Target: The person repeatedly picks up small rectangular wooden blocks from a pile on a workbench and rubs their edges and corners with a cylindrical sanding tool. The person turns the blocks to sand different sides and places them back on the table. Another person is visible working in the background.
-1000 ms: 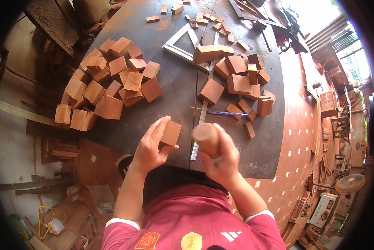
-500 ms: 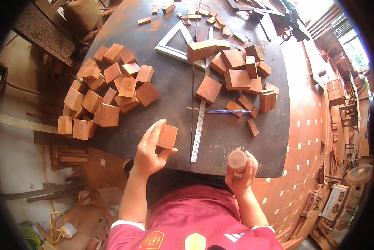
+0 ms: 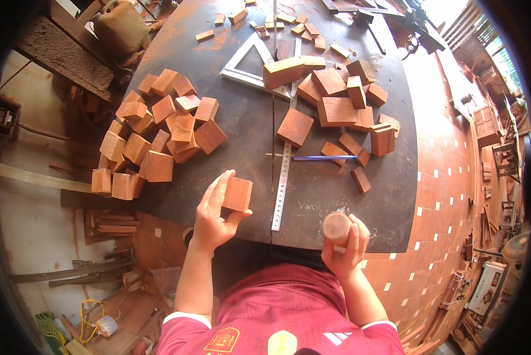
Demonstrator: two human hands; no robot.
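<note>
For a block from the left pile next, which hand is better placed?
Probably the left hand: it is nearer that pile of wooden blocks. It holds a square-faced wooden block, but the right hand, farther off, is occupied too, with a round-ended wooden piece.

Reddish block, round-ended wooden piece — both handheld.

Blocks lie left and right of the ruler.

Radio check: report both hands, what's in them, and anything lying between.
Left hand on square-faced wooden block, fingers and thumb around it. Right hand gripping round-ended wooden piece. Ruler on tabletop between them.
</note>
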